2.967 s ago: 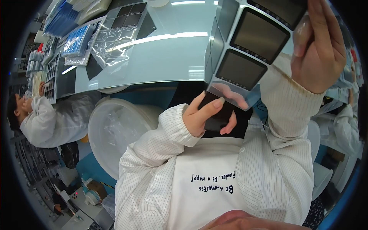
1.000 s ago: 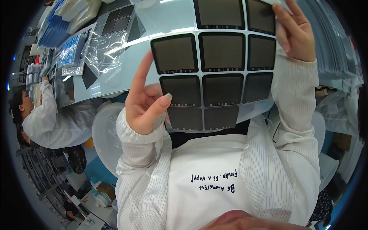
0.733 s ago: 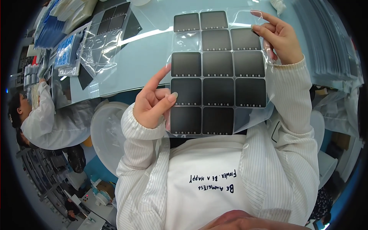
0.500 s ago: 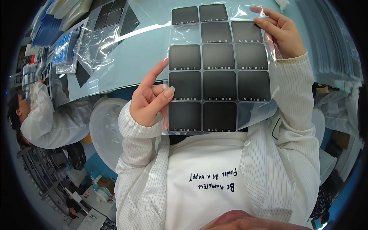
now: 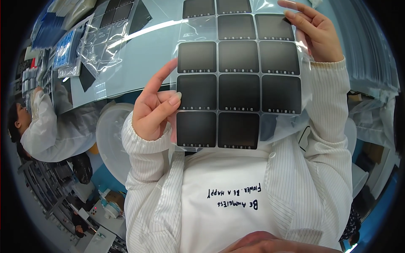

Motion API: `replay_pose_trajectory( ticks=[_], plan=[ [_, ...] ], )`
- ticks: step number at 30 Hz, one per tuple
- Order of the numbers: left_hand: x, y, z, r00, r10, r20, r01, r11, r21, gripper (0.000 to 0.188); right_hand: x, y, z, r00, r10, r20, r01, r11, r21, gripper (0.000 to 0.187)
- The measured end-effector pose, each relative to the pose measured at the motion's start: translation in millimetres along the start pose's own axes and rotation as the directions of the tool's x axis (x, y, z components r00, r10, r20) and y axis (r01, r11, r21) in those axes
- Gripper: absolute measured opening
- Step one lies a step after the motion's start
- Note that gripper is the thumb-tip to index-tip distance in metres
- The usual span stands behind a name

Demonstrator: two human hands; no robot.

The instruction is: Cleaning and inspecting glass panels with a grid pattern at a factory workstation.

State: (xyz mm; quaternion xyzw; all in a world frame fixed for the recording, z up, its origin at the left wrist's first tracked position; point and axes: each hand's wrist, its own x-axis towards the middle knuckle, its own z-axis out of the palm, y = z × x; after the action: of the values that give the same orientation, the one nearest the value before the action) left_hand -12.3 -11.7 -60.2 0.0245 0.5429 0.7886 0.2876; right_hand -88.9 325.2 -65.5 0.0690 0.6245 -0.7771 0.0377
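I hold a clear plastic sheet (image 5: 238,80) carrying a grid of dark square tiles up in front of my chest. My left hand (image 5: 154,107) pinches the sheet's lower left edge, thumb on the front, index finger raised along the side. My right hand (image 5: 314,31) grips the upper right corner with fingers spread over the plastic. One cell at the lower right of the grid has no tile. The sheet hides the table edge below it.
A pale blue table (image 5: 139,50) lies ahead with more clear sheets of dark tiles (image 5: 105,36) at its far left. A person in a white coat (image 5: 50,126) works at the left. A round white stool (image 5: 112,139) stands beside me.
The sheet of tiles has come lower and closer to my chest and turned flat toward the camera. Both hands kept their grip on it.
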Motion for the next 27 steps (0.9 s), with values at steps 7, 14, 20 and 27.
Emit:
replay_pose_trajectory(
  ticks=[7, 14, 20, 27],
  plan=[
    [-4.6, -1.0, -2.4, 0.998, 0.031, -0.057, -0.031, 0.999, 0.016, 0.064, -6.7, -12.1, 4.5, 0.999, 0.017, 0.033, -0.017, 1.000, 0.001, 0.029],
    [-8.0, 3.1, 0.2, 0.999, 0.039, -0.009, -0.039, 0.999, 0.024, 0.066, -6.5, -10.7, 3.1, 1.000, -0.031, 0.001, 0.031, 0.998, 0.046, 0.028],
    [-15.2, 7.2, 3.5, 0.993, 0.111, -0.040, -0.104, 0.984, 0.146, 0.067, -22.0, -23.2, 11.7, 1.000, 0.003, 0.019, -0.002, 1.000, -0.013, 0.027],
    [-15.8, 8.7, 1.6, 0.988, 0.145, -0.045, -0.136, 0.978, 0.157, 0.067, -26.2, -26.5, 20.3, 0.998, -0.057, 0.000, 0.057, 0.998, -0.024, 0.027]
  ],
)
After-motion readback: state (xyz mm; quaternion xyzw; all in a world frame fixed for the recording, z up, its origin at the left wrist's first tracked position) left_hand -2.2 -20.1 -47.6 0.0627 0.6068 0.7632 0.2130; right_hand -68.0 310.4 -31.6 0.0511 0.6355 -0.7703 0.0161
